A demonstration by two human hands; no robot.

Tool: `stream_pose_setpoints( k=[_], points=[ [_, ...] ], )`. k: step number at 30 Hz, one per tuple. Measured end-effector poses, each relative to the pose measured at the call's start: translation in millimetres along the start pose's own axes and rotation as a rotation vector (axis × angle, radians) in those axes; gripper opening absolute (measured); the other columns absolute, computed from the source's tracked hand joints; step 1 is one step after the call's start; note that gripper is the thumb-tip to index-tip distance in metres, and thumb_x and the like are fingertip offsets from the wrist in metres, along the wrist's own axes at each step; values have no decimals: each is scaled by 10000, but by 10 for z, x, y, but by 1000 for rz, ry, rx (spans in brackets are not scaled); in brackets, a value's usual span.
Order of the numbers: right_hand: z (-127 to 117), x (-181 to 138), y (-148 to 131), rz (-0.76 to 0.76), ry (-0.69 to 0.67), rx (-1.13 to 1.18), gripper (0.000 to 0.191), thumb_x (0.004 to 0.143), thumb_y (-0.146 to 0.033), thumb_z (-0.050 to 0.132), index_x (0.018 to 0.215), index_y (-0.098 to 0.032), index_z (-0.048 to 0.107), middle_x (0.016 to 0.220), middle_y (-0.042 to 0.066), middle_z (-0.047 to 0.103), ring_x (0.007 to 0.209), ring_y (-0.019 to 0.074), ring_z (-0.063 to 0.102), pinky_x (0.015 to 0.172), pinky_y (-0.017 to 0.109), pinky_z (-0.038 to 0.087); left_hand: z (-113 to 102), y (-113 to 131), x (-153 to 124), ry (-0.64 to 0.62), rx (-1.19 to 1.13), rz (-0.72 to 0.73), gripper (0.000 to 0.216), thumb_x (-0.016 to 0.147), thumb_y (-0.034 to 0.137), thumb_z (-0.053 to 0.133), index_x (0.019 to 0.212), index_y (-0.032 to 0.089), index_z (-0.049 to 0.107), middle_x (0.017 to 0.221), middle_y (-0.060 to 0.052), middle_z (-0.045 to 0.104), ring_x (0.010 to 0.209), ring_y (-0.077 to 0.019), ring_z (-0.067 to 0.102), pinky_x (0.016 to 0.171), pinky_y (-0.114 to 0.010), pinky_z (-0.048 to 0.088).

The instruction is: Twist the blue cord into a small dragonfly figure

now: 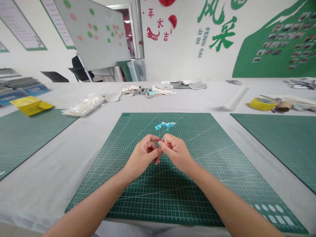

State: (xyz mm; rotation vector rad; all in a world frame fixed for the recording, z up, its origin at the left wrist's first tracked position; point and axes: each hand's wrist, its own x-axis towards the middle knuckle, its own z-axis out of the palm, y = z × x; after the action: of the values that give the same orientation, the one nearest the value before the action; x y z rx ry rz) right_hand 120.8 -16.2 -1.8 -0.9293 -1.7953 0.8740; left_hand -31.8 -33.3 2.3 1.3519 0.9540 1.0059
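Observation:
Both hands meet above the middle of a green cutting mat point(197, 191). My left hand point(145, 149) has its fingers bent, and its index fingertip touches the right hand. My right hand point(176, 149) is closed in a pinch, thumb pressed against curled fingers. Anything between the fingertips is too small or hidden to make out. Just beyond the hands, a small bright-blue and white thing point(166, 125), thin and curly in outline, lies on the mat; its kind is unclear.
More cutting mats lie left point(29, 135) and right point(278, 141). Beyond are a clear plastic bag point(85, 105), fabric pieces point(161, 89), a yellow folded card point(32, 105), a white roll point(238, 97) and yellow tape point(263, 103). A whiteboard point(98, 29) stands behind the table.

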Motion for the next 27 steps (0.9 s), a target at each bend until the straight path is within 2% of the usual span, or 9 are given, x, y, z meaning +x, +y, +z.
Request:
stream_pose_setpoints(
  k=[4,10,15,20,25,27],
  points=[
    [-23,12,19,-6,40,-87,350,884,-272,482,605,-204,282,564,-58,311,536,90,312,516,227,271,-52,-1,33,67,-16,-81,251,807,262,614,1033,154,593,628,56,487,458,-47,407,396,-170,310],
    [-63,5,5,-53,26,-265,328,893,-272,478,619,-198,315,560,-57,351,524,87,338,529,232,262,-123,16,75,76,-250,-202,280,754,264,682,1006,163,611,620,52,465,446,-27,305,362,-142,147],
    [-86,-13,-36,-75,1,-402,284,952,-283,378,683,-193,386,598,-45,414,536,88,382,553,238,272,-220,19,111,65,-244,-219,230,766,251,671,973,156,642,528,79,368,414,-25,240,368,-153,114],
    [-85,-22,-30,-107,0,-578,216,937,-261,411,757,-183,502,647,-27,517,566,92,442,573,237,288,-305,54,132,116,-148,-219,233,760,250,657,960,132,671,633,32,487,410,-9,218,384,-178,106],
    [-65,-25,-7,-116,-17,-683,224,933,-255,413,757,-180,530,686,-8,578,577,102,478,575,239,299,-337,37,146,169,-32,-193,282,769,292,666,985,113,687,590,39,450,432,-22,239,401,-178,129],
    [-55,-29,-10,-113,-18,-705,222,932,-252,415,762,-179,539,692,-4,592,577,105,489,577,240,305,-339,20,149,188,-21,-187,295,767,314,672,986,116,693,646,14,511,434,-18,245,399,-180,130]
  ],
)
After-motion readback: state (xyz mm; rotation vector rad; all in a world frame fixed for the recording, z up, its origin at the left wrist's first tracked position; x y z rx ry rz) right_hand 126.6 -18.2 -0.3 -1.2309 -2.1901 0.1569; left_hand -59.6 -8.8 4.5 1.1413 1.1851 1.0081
